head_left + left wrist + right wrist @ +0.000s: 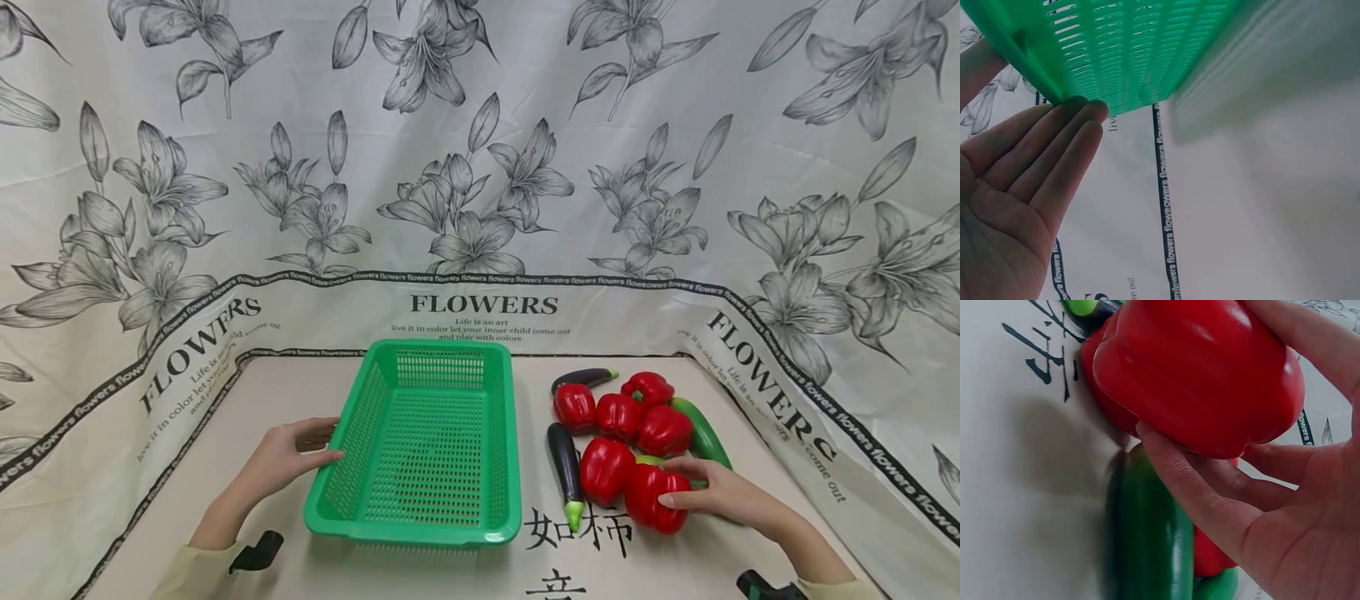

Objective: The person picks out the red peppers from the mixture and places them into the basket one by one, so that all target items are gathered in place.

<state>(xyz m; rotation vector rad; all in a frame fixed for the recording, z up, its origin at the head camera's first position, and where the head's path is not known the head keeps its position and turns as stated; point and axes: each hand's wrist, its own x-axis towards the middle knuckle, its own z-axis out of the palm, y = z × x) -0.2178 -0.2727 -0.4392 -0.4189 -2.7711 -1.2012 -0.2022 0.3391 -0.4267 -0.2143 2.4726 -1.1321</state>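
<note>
My left hand (pixel 279 457) pinches the left rim of a green plastic basket (pixel 412 534), thumb over the rim. In the left wrist view its fingers lie nearly straight along the outside of the basket (pixel 1138 53). My right hand (pixel 716 493) grips a red bell pepper (pixel 647 500) at the near end of a group of vegetables. The right wrist view shows the thumb and fingers around this bell pepper (pixel 1197 378). Below it lies a long dark green vegetable (pixel 1155 531), partly hidden by the hand in the head view.
Several more red bell peppers (pixel 618 417) lie beyond the held one. Two eggplants, one near (pixel 564 458) and one far (pixel 581 379), lie left of them. A green cucumber-like vegetable (pixel 702 433) lies to the right. A flower-printed curtain (pixel 480 192) surrounds the table (pixel 277 383).
</note>
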